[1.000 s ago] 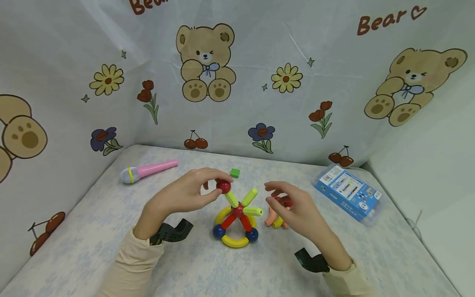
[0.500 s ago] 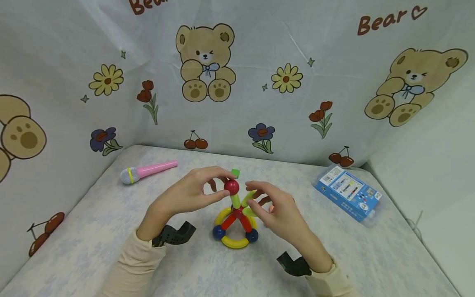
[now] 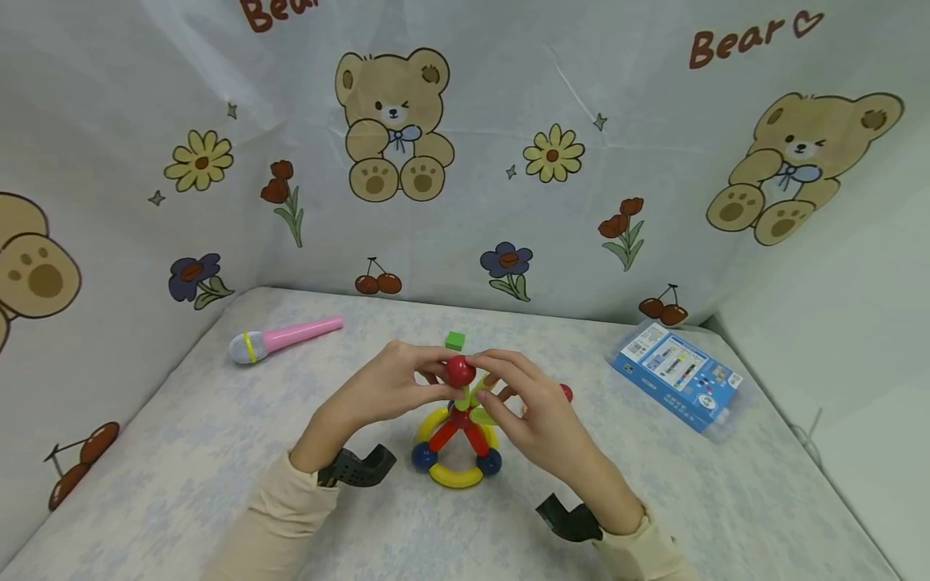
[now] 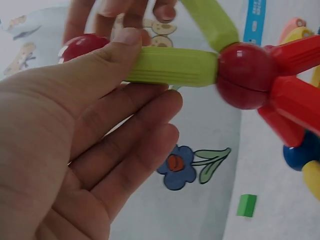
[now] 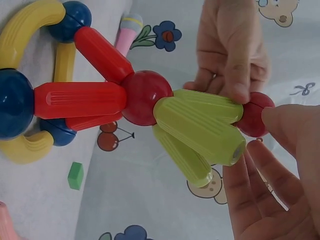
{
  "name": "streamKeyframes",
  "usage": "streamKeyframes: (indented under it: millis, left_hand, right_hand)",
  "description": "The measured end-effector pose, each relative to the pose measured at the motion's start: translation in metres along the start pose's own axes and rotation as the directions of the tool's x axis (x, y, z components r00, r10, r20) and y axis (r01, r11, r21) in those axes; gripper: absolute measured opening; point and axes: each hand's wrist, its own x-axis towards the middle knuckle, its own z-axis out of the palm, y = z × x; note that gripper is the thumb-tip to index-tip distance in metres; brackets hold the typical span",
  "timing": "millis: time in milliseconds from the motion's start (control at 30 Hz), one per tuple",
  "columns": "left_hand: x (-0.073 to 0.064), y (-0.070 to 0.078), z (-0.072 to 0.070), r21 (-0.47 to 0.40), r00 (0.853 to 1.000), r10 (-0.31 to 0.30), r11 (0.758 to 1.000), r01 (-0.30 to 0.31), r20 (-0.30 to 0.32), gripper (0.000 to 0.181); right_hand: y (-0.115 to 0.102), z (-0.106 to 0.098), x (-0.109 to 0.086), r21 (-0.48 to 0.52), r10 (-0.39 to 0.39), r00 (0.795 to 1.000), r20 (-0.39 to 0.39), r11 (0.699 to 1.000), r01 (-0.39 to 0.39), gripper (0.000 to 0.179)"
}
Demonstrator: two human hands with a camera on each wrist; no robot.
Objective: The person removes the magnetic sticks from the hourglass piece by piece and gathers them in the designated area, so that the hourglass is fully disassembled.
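Note:
A magnetic stick-and-ball figure stands on the table, with a yellow ring base (image 3: pixel 456 477), blue balls (image 3: pixel 425 457), red sticks (image 3: pixel 475 440) and a red centre ball (image 4: pixel 246 75). Light green sticks (image 5: pixel 200 130) fan out from its top. One carries a red ball (image 3: pixel 461 371) at its tip. My left hand (image 3: pixel 392 383) pinches that ball where it meets the stick, thumb on the near side. My right hand (image 3: pixel 534 403) reaches in from the other side, index fingertip at the ball, thumb close by, other fingers loosely bent. It partly hides the green sticks in the head view.
A pink toy microphone (image 3: pixel 286 336) lies at the back left. Behind the figure sits a small green block (image 3: pixel 454 340). A blue box in clear wrap (image 3: pixel 679 375) lies at the right. Another red ball (image 3: pixel 567 393) shows beside my right hand. Bear-print cloth (image 3: pixel 465 202) hangs behind.
My left hand has brought the red ball and its green stick rightward, more upright. My right hand has moved left to the ball, covering the loose pieces beside the figure.

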Motion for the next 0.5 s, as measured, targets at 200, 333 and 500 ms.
streamKeyframes:
  millis: [200,333,500]
  left_hand:
    - [0.002,-0.015,0.013,-0.15,0.998,-0.06,0.987,0.062,0.017,0.025]
    - [0.002,-0.021,0.019,-0.232,0.998,-0.062,0.971,0.067,0.027,0.022]
    - [0.003,-0.024,0.022,-0.245,0.999,-0.033,0.969,0.04,0.03,0.021]
  right_hand:
    - [0.001,-0.001,0.001,-0.02,-0.004,1.0,-0.005,1.0,0.004,0.052]
    - [0.001,-0.001,0.0,-0.018,0.002,1.0,0.009,1.0,-0.002,0.051]
    - [0.0,-0.001,0.0,-0.026,-0.006,1.0,0.004,1.0,0.006,0.046]
